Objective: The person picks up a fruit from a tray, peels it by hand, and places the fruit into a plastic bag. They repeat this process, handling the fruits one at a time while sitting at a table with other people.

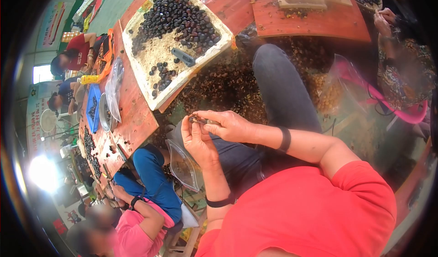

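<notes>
Left hand (200, 146) and right hand (233, 125) together, pinching a small dark piece (197, 119). Gray cutter (182, 57) lies by foam tray's near edge (211, 54).

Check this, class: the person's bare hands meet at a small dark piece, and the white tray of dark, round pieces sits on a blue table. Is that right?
Not quite: the table is red, not blue, as the head view shows. The left hand and right hand do meet at a small dark piece, and the white tray does hold dark, round pieces.
</notes>
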The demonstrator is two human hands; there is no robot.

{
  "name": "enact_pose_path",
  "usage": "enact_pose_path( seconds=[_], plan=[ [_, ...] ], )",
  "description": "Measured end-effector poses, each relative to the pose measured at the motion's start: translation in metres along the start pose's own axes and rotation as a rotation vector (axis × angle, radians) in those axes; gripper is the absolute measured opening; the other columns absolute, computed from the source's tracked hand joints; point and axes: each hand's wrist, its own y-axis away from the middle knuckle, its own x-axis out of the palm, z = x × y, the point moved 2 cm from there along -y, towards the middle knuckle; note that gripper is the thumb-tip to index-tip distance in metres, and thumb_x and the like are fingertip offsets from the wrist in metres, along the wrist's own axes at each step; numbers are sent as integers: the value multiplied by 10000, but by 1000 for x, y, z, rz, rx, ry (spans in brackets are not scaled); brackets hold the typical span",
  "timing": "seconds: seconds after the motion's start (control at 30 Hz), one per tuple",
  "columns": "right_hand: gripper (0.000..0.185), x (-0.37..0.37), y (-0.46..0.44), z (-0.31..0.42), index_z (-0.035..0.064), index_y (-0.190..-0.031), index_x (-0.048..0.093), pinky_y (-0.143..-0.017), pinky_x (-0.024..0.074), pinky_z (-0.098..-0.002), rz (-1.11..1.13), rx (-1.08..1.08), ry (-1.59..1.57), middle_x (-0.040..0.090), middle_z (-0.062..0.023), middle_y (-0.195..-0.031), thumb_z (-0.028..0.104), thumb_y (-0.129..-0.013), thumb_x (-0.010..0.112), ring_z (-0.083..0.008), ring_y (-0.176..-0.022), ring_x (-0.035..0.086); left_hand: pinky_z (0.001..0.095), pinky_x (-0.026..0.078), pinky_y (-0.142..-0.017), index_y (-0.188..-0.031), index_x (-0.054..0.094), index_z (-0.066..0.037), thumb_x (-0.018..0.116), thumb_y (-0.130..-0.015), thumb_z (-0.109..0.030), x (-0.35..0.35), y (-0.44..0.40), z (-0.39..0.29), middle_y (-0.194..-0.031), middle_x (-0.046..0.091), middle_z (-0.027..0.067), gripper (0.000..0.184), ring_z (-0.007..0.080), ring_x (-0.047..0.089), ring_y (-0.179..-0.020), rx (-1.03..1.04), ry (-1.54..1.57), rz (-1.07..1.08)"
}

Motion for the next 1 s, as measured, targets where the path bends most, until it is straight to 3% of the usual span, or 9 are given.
enact_pose_path(
  seconds=[0.2,0.4,0.6,0.7,0.8,0.87,0.9,0.97,1.0],
  plan=[
    [386,-1,0,-3,66,-1269,558,-850,512,-378,-69,-47,92,647,-181,-1121,188,-903,565,-332,-1034,630,301,530,-885,-1182,509,15,526,-925,32,2,1,2,-1119,594,104,259,178,603,-1013,-1,-3,10],
    [361,2,-1,-6,93,-1254,577,-846,517,-377,-84,-19,-66,653,-162,-1115,143,-897,553,-324,-1023,631,295,524,-889,-1183,507,8,525,-922,40,7,2,0,-1115,590,102,263,174,596,-1014,3,-16,-3],
    [350,-2,1,9,132,-1256,587,-854,512,-358,-59,-43,109,652,-143,-1133,140,-909,542,-306,-1032,637,294,519,-888,-1191,514,4,555,-919,20,-2,-3,-1,-1112,591,94,276,169,596,-997,52,-68,9],
    [357,2,-3,-2,97,-1269,573,-842,513,-351,9,23,-74,658,-138,-1136,150,-918,543,-267,-1035,647,300,521,-885,-1178,531,3,568,-915,13,-5,-4,-4,-1125,589,91,266,166,601,-978,12,-68,3],
    [375,-1,-10,-4,30,-1281,552,-775,515,-305,-18,15,-169,683,-118,-1054,156,-928,551,-182,-919,658,299,529,-887,-1168,542,1,564,-915,16,-2,-1,-11,-1133,588,95,255,163,608,-962,9,-52,-4],
    [394,-9,-18,3,-28,-1283,533,-717,494,-252,9,303,-299,673,-93,-965,151,-933,557,-102,-805,596,296,538,-896,-1204,513,-5,545,-928,3,-1,-1,-15,-1142,591,111,278,175,609,-983,-50,-18,26],
    [394,-8,-21,2,-28,-1283,533,-717,494,-252,20,300,-291,673,-93,-965,151,-933,557,-102,-805,596,296,538,-896,-1204,513,-5,545,-928,3,-1,-1,-17,-1142,591,111,278,175,609,-983,-41,-9,20],
    [397,-6,-26,-3,7,-1332,508,-628,446,-216,-36,278,-323,544,21,-738,140,-958,530,-39,-682,490,297,535,-912,-1227,506,-10,540,-932,0,-3,-2,-19,-1167,585,113,297,167,607,-987,-79,121,-9],
    [436,-6,-26,6,-2,-1340,487,-647,471,-254,-6,236,-241,619,-37,-780,166,-944,555,-82,-708,556,297,535,-912,-1227,506,-10,540,-932,0,-5,-3,-20,-1167,585,113,297,167,607,-987,-71,130,-15]
  ],
)
